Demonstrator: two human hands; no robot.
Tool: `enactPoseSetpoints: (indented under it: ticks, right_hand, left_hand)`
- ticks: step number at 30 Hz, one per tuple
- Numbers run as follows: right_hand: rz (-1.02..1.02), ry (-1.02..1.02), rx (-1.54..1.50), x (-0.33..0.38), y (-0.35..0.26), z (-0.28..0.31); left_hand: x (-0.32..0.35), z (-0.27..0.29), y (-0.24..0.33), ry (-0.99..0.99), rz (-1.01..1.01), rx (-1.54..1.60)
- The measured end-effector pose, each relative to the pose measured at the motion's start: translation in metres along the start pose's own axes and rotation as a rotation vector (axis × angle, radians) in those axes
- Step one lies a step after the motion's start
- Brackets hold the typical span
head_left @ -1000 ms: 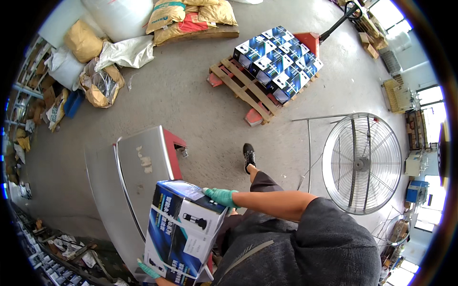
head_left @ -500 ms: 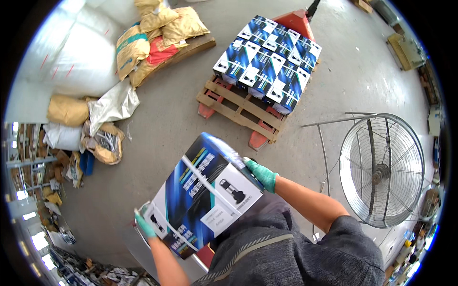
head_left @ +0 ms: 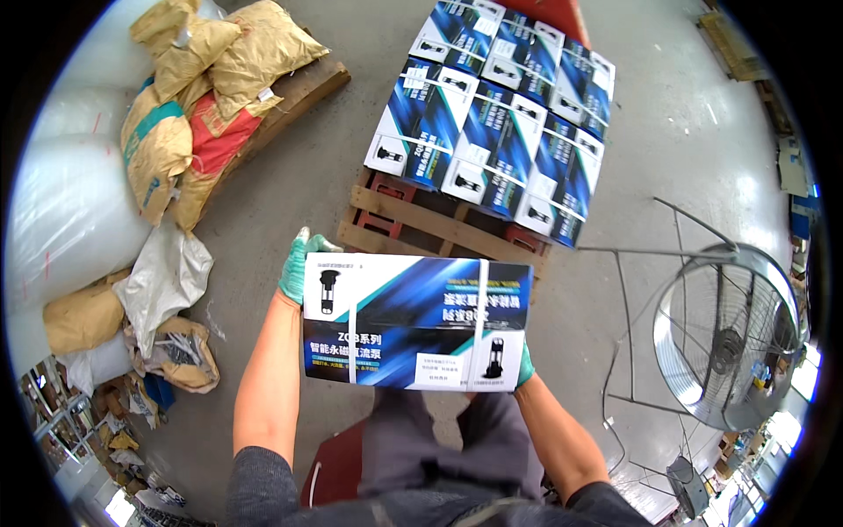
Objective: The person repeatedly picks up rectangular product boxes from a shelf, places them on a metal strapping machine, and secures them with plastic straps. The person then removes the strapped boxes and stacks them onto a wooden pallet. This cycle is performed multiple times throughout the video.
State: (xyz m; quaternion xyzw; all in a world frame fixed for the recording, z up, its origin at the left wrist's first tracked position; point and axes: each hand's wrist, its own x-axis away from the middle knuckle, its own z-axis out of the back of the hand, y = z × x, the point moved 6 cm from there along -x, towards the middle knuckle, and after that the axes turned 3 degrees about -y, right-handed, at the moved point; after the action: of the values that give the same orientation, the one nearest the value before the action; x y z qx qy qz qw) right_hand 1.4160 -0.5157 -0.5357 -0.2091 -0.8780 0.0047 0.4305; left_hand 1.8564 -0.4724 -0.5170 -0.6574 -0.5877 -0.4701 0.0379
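Observation:
A blue, black and white printed carton (head_left: 413, 303) with white straps is held level in front of my body. My left hand (head_left: 303, 268), in a green glove, grips its far left corner, with fingertips over the edge. At the near right end, my gloved right hand (head_left: 526, 365) is mostly hidden by the carton and supports it from the side or below. Just beyond, matching cartons (head_left: 492, 132) lie in rows on a wooden pallet (head_left: 413, 213), apart from the carton I carry.
A red pallet jack (head_left: 558, 13) shows behind the stacked cartons. On the right stands a large round metal fan (head_left: 724, 342) on a tube frame. Brown paper sacks (head_left: 263, 57) lie on a board at far left, near a crumpled white sack (head_left: 167, 277). A dark red surface (head_left: 338, 465) is beside my legs.
The carton has turned from a slant to lie nearly square before me, closer to the pallet. My left hand has moved up to its far left corner; my right hand is now at its near right end.

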Motion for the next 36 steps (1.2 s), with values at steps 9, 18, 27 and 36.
enactPoseSetpoints:
  ticks: [9,18,27,36]
  right_hand:
    - [0.06,0.067,-0.132,-0.266,0.041,0.122]
    - [0.04,0.244,-0.059,-0.293,0.055,0.143]
    - [0.187,0.272,-0.186,-0.281,0.046,0.085]
    - [0.042,0.396,-0.096,-0.29,0.019,0.07]
  left_hand:
    - [-0.258,0.059,0.014,-0.128,-0.173,-0.244]
    - [-0.27,0.12,-0.033,0.151,0.068,-0.678]
    - [-0.275,0.082,-0.004,0.029,-0.084,-0.882]
    - [-0.281,0.111,-0.013,0.194,-0.184,-1.36]
